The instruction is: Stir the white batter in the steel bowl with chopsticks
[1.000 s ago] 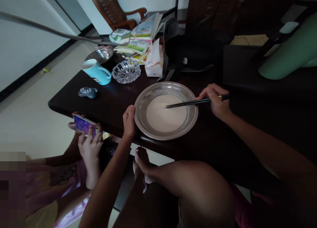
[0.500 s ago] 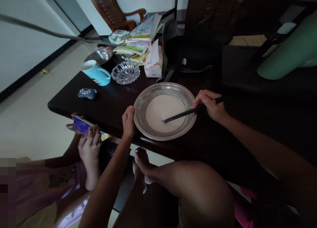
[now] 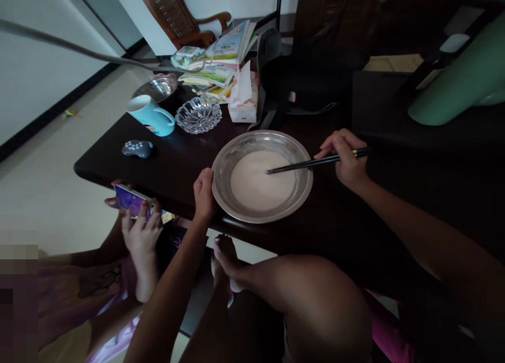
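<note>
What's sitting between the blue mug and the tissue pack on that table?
A clear glass dish lies between the blue mug and the tissue pack, seen in the head view.

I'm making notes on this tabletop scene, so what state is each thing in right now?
Metal bowl: upright, partly filled with pale liquid, gripped by the left hand
Chopsticks: in the right hand, tips at the liquid
Phone: screen lit
Mug: upright, contents unclear
Tissue pack: open
Booklets: piled untidily
</note>
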A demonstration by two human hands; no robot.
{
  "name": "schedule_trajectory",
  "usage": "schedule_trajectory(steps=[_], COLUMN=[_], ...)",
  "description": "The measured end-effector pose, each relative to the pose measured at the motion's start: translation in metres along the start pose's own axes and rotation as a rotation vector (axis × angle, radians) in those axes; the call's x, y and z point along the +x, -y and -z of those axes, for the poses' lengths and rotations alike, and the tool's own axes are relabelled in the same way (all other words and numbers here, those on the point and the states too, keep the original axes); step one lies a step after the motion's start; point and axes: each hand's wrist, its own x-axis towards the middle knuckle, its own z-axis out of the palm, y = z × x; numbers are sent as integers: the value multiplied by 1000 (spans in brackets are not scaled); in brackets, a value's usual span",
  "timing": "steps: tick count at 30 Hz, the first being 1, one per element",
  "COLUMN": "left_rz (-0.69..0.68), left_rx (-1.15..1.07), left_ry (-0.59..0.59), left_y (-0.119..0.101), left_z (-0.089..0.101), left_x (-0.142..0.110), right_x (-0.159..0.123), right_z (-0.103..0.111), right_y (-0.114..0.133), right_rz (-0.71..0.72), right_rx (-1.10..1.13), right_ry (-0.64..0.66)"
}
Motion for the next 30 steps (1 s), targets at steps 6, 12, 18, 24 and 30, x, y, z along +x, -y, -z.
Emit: schedule_trajectory(steps=[6,12,18,24,30], left_rz=[-8,-22,-4,18,29], left_rx=[18,20,2,-12,-9], left_ry=[-1,16,-5,-16,-13], left_y=[0,-2,-1,-4,-5], left_z=[1,0,-1,-2,-3], left_x=[0,-1,-1,-2,-1], right_x=[0,0,0,0,2], right_z=[0,-1,-2,-2,-2], right_y=[1,2,3,1,0], right_rz=[-14,-19,-39,-72,-64], right_rx=[-36,116,27,45,55], right_ry=[134,67,24,144,36])
